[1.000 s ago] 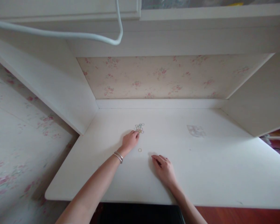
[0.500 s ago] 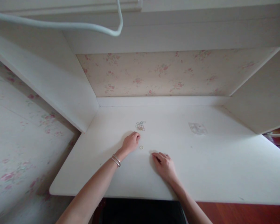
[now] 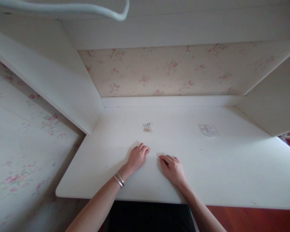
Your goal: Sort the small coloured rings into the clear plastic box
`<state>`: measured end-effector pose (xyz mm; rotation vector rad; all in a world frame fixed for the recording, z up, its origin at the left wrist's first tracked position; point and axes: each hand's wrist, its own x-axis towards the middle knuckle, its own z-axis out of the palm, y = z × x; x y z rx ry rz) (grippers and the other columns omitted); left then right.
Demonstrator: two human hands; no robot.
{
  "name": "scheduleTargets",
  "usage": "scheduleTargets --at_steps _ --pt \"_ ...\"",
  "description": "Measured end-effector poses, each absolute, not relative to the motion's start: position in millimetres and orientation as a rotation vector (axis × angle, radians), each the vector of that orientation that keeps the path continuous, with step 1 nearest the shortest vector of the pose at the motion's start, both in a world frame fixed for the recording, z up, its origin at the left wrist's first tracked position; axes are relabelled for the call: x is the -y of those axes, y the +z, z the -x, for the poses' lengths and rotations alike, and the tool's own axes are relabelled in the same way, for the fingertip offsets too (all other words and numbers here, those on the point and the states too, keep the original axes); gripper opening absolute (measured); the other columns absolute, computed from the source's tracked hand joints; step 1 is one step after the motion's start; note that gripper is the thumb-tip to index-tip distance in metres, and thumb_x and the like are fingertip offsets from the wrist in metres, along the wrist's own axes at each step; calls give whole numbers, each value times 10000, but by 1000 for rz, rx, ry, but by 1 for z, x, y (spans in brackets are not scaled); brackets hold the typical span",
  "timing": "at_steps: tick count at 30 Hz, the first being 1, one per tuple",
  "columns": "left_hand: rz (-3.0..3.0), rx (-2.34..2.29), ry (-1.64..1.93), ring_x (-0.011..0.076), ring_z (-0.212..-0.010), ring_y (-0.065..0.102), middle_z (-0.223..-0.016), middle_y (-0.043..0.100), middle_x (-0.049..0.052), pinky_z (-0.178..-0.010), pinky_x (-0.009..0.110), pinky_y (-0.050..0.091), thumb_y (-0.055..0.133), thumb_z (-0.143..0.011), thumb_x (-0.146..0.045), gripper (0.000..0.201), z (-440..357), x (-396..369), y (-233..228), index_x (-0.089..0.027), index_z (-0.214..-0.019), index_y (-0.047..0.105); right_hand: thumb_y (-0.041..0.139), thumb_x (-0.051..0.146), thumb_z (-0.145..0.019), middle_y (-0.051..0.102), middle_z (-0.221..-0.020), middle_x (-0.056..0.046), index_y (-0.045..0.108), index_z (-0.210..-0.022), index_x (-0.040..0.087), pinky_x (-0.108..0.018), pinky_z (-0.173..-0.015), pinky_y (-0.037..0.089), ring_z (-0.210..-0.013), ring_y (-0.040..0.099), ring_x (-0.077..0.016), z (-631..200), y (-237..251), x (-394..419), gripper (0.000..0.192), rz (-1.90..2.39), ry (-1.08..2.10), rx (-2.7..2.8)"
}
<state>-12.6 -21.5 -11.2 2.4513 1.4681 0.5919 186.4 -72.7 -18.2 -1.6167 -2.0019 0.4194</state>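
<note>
A small pile of thin coloured rings (image 3: 147,127) lies on the white desk (image 3: 232,167), toward the back. My left hand (image 3: 137,157), with bangles on its wrist, rests on the desk a hand's length in front of the pile, fingers curled and tips pressed down. No single loose ring shows near the fingertips; whether one lies under them I cannot tell. My right hand (image 3: 174,169) lies flat, palm down, just to the right of the left hand and holds nothing.
A small clear plastic bag (image 3: 208,130) lies on the desk at the back right. White side panels (image 3: 70,93) and a flowered back wall (image 3: 169,71) close in the desk. A white cable (image 3: 99,9) hangs overhead. A dark chair shows below the front edge.
My left hand has drawn back from the ring pile toward me. The single ring that lay in front of it is now out of sight. My right hand has stayed put.
</note>
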Motion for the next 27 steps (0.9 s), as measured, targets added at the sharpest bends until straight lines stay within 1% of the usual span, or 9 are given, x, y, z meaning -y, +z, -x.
scheduleTargets --at_steps 8,13,17,20,23,25,27 --pt "-2555 -1491 544 147 -759 561 -872 600 30 -725 282 436 377 -948 -250 217 10 22 -13 -208 -919 588 415 282 -914 694 -852 -4 667 -937 254 -286 -757 392 -750 618 -137 -186 -18 72 255 1614 397 1986" --pt "-2531 -1481 603 142 -756 563 -867 601 28 -721 279 437 384 -946 -241 203 11 25 -11 -214 -939 585 420 297 -914 696 -867 -4 667 -940 252 -289 -758 396 -756 619 -141 -186 -20 73 253 1613 418 1957" --pt "-2377 -1483 731 143 -809 572 -891 603 32 -754 277 444 380 -946 -251 199 16 35 -7 -205 -935 573 420 284 -910 698 -881 7 668 -946 259 -290 -772 399 -764 620 -140 -187 -20 73 252 1624 458 1951" --pt "-2164 -1522 830 137 -797 575 -882 600 36 -730 257 455 379 -943 -269 197 25 48 -2 -193 -910 558 423 294 -903 700 -914 7 675 -939 266 -295 -784 410 -796 625 -149 -186 -19 72 256 1657 485 1935" --pt "-2105 -1548 769 144 -768 578 -846 611 31 -711 266 457 385 -937 -273 198 32 62 1 -198 -899 564 406 302 -901 696 -932 -12 679 -949 259 -289 -777 430 -821 625 -163 -178 -13 65 280 1647 536 1945" --pt "-2163 -1562 692 158 -775 581 -835 621 32 -734 291 454 388 -931 -251 200 34 70 0 -200 -892 578 380 300 -910 687 -926 -26 673 -978 253 -266 -755 439 -813 621 -158 -169 -5 52 304 1606 568 1989" --pt "-2242 -1579 643 175 -812 581 -852 630 40 -772 323 445 391 -924 -220 198 34 74 -3 -196 -892 586 363 298 -917 677 -917 -29 666 -1004 262 -245 -747 432 -812 614 -150 -157 5 33 317 1606 534 2055"
